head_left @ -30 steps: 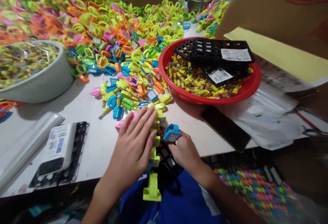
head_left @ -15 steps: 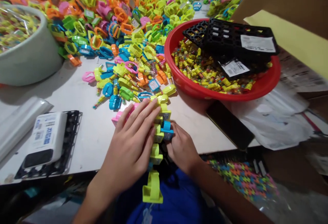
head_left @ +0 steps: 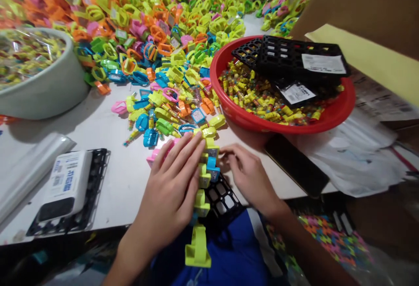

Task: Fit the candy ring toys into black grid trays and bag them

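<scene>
The left hand lies spread, its fingers pressed against the left side of a line of plastic toy rings. The line runs from the loose rings across the near edge of the tabletop, with lime and blue pieces set one after another. A lime ring at its near end sits past the edge. A black grid tray lies just right of the line. The right hand is curled, its fingertips just beside a blue ring; no pinch can be made out.

Farther off, a heap of loose colored rings spreads across the tabletop. To the right, a red bowl holds candy tubes, with black grid trays on top. A white bowl stands far left, and a white box rests on a black tray near left. A black phone lies beside the red bowl.
</scene>
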### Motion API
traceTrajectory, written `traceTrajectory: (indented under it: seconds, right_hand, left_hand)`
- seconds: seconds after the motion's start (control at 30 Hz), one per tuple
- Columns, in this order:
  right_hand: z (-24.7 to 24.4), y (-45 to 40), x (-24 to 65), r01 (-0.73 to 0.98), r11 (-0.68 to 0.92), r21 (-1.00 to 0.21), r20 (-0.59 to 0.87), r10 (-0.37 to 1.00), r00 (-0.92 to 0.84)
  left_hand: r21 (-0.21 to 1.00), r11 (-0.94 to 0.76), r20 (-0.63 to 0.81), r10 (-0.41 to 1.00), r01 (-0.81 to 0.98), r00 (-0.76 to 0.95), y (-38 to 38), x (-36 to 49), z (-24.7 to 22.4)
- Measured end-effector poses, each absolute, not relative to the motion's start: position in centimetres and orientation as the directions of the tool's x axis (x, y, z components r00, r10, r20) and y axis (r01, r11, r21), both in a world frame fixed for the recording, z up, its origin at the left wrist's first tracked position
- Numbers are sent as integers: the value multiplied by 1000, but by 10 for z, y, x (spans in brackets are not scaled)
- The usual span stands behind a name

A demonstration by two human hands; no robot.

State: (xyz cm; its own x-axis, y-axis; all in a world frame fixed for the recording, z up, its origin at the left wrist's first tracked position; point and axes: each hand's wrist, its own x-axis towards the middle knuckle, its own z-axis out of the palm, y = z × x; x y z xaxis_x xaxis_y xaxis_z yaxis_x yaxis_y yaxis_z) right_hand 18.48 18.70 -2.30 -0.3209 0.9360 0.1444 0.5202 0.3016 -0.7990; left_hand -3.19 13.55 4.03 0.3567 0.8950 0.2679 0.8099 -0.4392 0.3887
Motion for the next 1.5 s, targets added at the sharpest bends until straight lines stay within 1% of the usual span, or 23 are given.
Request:
traceTrajectory:
  seconds: [0.03, 0.1, 0.2, 0.23, 0.3, 0.33, 0.37, 0.43, 0.5, 0.53, 0.6, 0.63, 0.67, 0.8, 0.93, 1.0, 1.13, 1.2, 1.27, 1.37, 1.5]
  right_hand:
    - [-24, 197, 184, 516, 323, -793, 194, 937, -290]
    - [-29, 217, 178, 530, 404, -746, 258, 908, -329]
    - [-39, 240, 165, 616, 501, -608, 244, 856, -456]
    - [-42, 244, 162, 647, 501, -575, 231, 858, -459]
    - [-46, 245, 161, 692, 462, -555, 224, 884, -410]
    - [-47, 243, 164, 698, 430, -573, 229, 902, -367]
    - [-47, 239, 168, 682, 396, -615, 233, 918, -322]
    - [-43, 227, 181, 561, 325, -762, 222, 944, -245]
    - [-34, 212, 198, 308, 193, -932, 139, 972, -191]
    - [-29, 204, 206, 159, 107, -981, 76, 979, -188]
    - [-19, 191, 219, -66, -38, -997, -23, 976, -215]
    - [-15, 186, 224, -131, -74, -989, -43, 973, -229]
    - [-12, 181, 227, -161, -80, -984, -42, 972, -232]
    - [-16, 169, 225, -129, -28, -991, -7, 987, -161]
    - [-28, 155, 214, -195, -64, -979, -38, 991, -130]
    - [-32, 148, 212, -133, -53, -990, -38, 993, -111]
    - [-43, 142, 215, 81, -53, -995, -64, 989, -132]
    - [-48, 142, 217, 179, -56, -982, -85, 983, -162]
    - [-51, 142, 218, 256, -42, -966, -91, 979, -181]
    - [-48, 142, 213, 303, -36, -952, -95, 979, -183]
    - [-43, 140, 192, 281, -2, -960, -57, 980, -188]
  left_hand:
    - [388, -438, 270, 895, 811, 355, 136, -32, 40]
    - [386, -435, 273, 896, 814, 349, 136, -32, 39]
    - [384, -432, 274, 897, 816, 347, 136, -33, 37]
    - [381, -434, 274, 897, 816, 348, 136, -33, 36]
    - [377, -437, 276, 895, 816, 351, 136, -34, 36]
    - [378, -437, 275, 895, 816, 351, 135, -35, 35]
    - [382, -435, 275, 896, 815, 350, 135, -35, 35]
    - [394, -429, 274, 899, 813, 342, 135, -35, 35]
    - [396, -426, 280, 900, 814, 334, 135, -35, 35]
    - [394, -426, 288, 899, 815, 330, 135, -35, 35]
    - [389, -423, 298, 899, 819, 323, 136, -34, 35]
    - [387, -421, 301, 899, 821, 319, 136, -33, 34]
    - [386, -419, 303, 899, 822, 316, 137, -33, 34]
    - [397, -420, 327, 895, 816, 302, 137, -33, 34]
    - [412, -429, 356, 888, 804, 291, 131, -34, 38]
    - [388, -450, 354, 878, 804, 320, 125, -34, 40]
    - [300, -505, 319, 852, 809, 415, 118, -31, 40]
    - [268, -509, 322, 848, 818, 422, 120, -29, 37]
    - [261, -498, 334, 850, 827, 406, 125, -27, 35]
    - [258, -481, 352, 854, 838, 382, 133, -25, 33]
    - [250, -475, 362, 854, 843, 374, 139, -26, 32]
